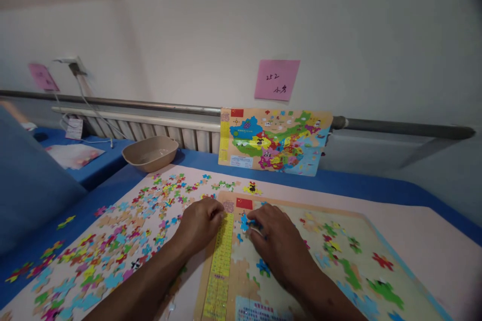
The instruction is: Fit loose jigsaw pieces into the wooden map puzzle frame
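My right hand (278,241) is over the upper left part of the puzzle board (293,199). Its thumb and fingers close around a blue puzzle piece (244,222), just below the printed red flag. Curled in on itself, my left hand (199,225) rests at the board's left border beside the yellow printed strip (223,246); whatever its fingers may hold is hidden. Another blue piece (263,267) lies beneath my right wrist. Loose green, red and light blue pieces are scattered across the right of the board, including a red piece (382,261).
Many loose puzzle pieces (113,246) spread over the pink sheet to the left. A beige basin (150,154) stands behind them. The finished map picture (276,141) leans on the wall pipe (406,128). A pink note (277,80) sticks to the wall; a radiator (188,135) runs below.
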The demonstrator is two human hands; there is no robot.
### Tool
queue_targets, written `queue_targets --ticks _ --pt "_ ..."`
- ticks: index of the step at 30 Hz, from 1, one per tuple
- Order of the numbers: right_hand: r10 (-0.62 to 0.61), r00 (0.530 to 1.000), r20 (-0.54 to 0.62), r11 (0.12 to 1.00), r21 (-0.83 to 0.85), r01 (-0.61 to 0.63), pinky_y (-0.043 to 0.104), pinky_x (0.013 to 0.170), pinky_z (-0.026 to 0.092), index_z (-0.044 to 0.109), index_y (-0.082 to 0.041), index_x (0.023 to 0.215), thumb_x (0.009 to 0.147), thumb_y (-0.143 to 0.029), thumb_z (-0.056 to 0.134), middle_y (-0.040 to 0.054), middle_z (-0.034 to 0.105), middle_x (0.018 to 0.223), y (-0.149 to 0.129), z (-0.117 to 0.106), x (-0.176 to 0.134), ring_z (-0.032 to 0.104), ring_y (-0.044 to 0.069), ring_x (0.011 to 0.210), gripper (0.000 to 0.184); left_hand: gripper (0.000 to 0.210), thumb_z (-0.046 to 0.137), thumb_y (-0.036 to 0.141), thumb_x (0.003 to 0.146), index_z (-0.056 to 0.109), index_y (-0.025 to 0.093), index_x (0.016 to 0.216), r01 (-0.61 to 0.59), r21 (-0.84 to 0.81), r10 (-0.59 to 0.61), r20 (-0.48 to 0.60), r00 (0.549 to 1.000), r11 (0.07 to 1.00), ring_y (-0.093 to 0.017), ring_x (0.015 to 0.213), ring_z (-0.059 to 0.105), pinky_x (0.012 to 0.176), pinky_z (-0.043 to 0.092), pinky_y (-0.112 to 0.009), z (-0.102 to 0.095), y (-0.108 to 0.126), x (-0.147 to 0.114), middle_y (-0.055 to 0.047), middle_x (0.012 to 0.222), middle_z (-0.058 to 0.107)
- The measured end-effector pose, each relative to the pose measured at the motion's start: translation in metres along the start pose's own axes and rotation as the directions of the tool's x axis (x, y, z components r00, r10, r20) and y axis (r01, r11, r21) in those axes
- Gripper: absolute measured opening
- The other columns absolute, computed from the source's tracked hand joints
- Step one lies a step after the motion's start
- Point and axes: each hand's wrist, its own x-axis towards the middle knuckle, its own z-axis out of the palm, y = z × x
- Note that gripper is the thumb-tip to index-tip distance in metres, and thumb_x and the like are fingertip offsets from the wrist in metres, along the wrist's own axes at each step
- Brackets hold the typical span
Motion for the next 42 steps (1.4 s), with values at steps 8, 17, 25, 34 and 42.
queue_targets --ticks 8,17,25,34,42 --pt "0.069 0.993 0.097 0.997 -0.048 -0.064 0.038 0.088 0.035 0.068 -0.022 0.102 0.088 -0.01 0.072 0.0037 0.064 0.102 -0.001 0.005 -0.001 0.055 0.026 0.101 0.019 0.019 0.058 0.006 0.082 0.067 0.02 0.074 -0.241 0.092 0.221 0.19 0.957 0.966 -0.019 0.085 0.06 0.076 0.04 -0.032 0.0 0.001 -0.002 -0.002 0.083 0.067" --pt "0.118 0.98 0.163 0.986 -0.135 -0.096 0.036 0.083 0.034 0.07 -0.021 0.098 0.087 -0.01 0.071 0.004 0.067 0.1 -0.008 0.012 0.013 0.058 0.025 0.097 0.016 0.014 0.059 0.014 0.085 0.065 0.02 0.074 -0.295 0.166 0.254 0.229 0.94 0.941 -0.021 0.086 0.059 0.077 0.04 -0.035 0.005 -0.002 -0.003 -0.004 0.086 0.067" --pt "0.121 0.976 0.182 0.981 -0.173 -0.089 0.036 0.083 0.034 0.071 -0.021 0.101 0.087 -0.012 0.074 0.0045 0.069 0.099 -0.01 0.016 0.016 0.059 0.026 0.097 0.017 0.015 0.058 0.016 0.089 0.064 0.02 0.075 -0.314 0.205 0.266 0.234 0.935 0.927 -0.021 0.086 0.059 0.076 0.04 -0.036 0.008 -0.003 -0.005 -0.004 0.085 0.066" --pt "0.114 0.976 0.185 0.975 -0.209 -0.074 0.037 0.08 0.033 0.07 -0.021 0.098 0.088 -0.013 0.073 0.0045 0.069 0.098 -0.008 0.018 0.014 0.06 0.027 0.096 0.013 0.016 0.057 0.016 0.09 0.065 0.02 0.077 -0.31 0.213 0.259 0.234 0.937 0.927 -0.022 0.087 0.06 0.076 0.041 -0.036 0.01 -0.004 -0.005 -0.004 0.087 0.067" --pt "0.109 0.973 0.205 0.977 -0.203 -0.067 0.037 0.082 0.034 0.07 -0.021 0.1 0.089 -0.013 0.07 0.0045 0.07 0.099 -0.01 0.015 0.015 0.06 0.026 0.097 0.014 0.015 0.058 0.015 0.088 0.064 0.02 0.076 -0.3 0.212 0.247 0.242 0.938 0.93 -0.022 0.087 0.06 0.076 0.041 -0.036 0.007 -0.002 -0.005 -0.004 0.087 0.067"
